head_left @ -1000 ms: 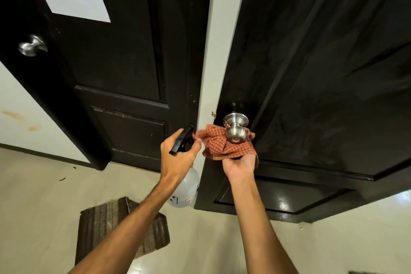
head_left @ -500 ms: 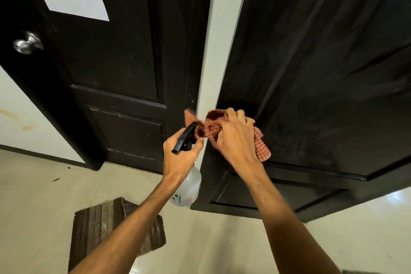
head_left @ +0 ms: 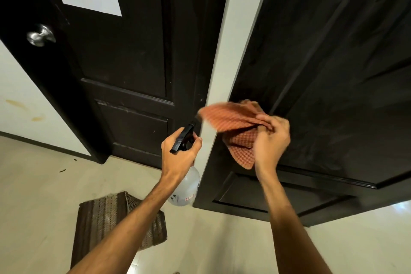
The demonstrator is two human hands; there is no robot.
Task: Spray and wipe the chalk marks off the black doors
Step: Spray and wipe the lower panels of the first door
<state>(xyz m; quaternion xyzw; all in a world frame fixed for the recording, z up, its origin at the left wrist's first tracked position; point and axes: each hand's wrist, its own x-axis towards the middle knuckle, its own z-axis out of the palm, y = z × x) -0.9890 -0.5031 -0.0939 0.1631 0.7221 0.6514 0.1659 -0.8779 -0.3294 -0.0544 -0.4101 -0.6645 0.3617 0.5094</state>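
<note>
Step in hand, as judged: wiping. An orange checked woven cloth is gripped by the right hand, with the fingers curled round its bunched middle. It is held at the left edge of the right-hand glossy black panelled door, at rail height. The free corner is blurred and flares over the white wall strip between the doors.

A clear plastic spray bottle with a black trigger head is held by the left hand, fingers wrapped round the neck, just beside the door's lower corner. No mist is seen.

Grey haze is seen on the panel right of the cloth; chalk or glare cannot be told. Pale scuffs are noted on the left-hand black door.

Next move, as judged: the cloth is to be flattened and swept rightward across the haze, with a respray first if the surface is dry.
</note>
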